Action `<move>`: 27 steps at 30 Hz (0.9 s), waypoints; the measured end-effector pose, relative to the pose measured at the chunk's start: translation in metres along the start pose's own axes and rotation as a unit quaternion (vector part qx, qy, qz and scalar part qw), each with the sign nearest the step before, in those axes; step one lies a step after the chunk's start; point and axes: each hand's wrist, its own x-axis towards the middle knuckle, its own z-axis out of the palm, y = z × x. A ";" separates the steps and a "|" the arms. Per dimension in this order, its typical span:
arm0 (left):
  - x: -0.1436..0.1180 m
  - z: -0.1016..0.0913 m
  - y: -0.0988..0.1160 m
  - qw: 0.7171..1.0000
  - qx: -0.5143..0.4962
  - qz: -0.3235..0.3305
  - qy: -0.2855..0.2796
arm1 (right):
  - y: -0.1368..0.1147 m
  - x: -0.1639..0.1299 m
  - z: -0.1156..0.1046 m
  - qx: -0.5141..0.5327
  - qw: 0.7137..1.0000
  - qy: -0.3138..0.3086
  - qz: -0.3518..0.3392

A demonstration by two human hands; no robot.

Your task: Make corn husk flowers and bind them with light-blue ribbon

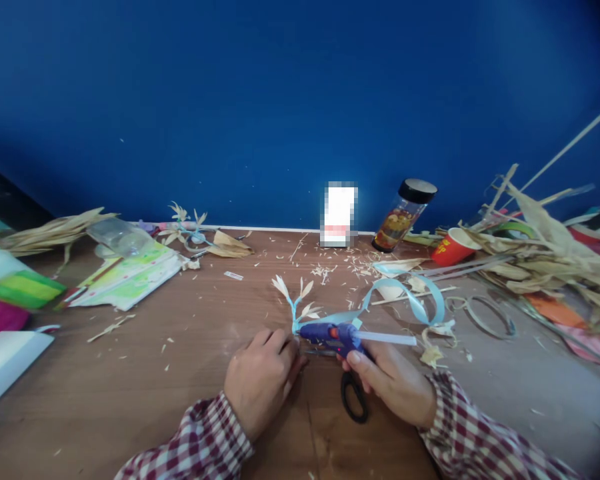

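Observation:
My right hand (393, 380) is wrapped round the handle of a blue glue gun (325, 335). A pale glue stick (385, 338) juts from its rear end, and its nozzle points left. My left hand (263, 377) is closed at the base of a small corn husk flower (295, 308), whose stems are bound in light blue ribbon. The nozzle meets the flower near its base; whether they touch I cannot tell. From there the loose blue ribbon (365, 303) curls off to the right. Scissors with a black handle (355, 398) lie beneath the glue gun, partly hidden.
Husk scraps litter the wooden table (180, 407). Toward the back stand a tilted jar (403, 217) with a black lid and a blurred-out white object (337, 213). On the right are a red paper cup (455, 247) and piled dry husks (545, 257); a painted sheet (130, 277) lies left.

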 end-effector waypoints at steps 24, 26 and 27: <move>0.002 0.001 0.000 1.000 0.000 -0.005 -0.003 | 0.003 0.002 0.003 -0.005 1.000 0.012 0.001; 0.003 0.001 0.000 1.000 0.001 -0.006 -0.003 | 0.004 0.002 0.004 0.005 1.000 0.016 0.009; 0.003 0.002 0.000 1.000 0.002 -0.005 -0.003 | 0.004 0.001 0.003 0.004 1.000 0.015 0.013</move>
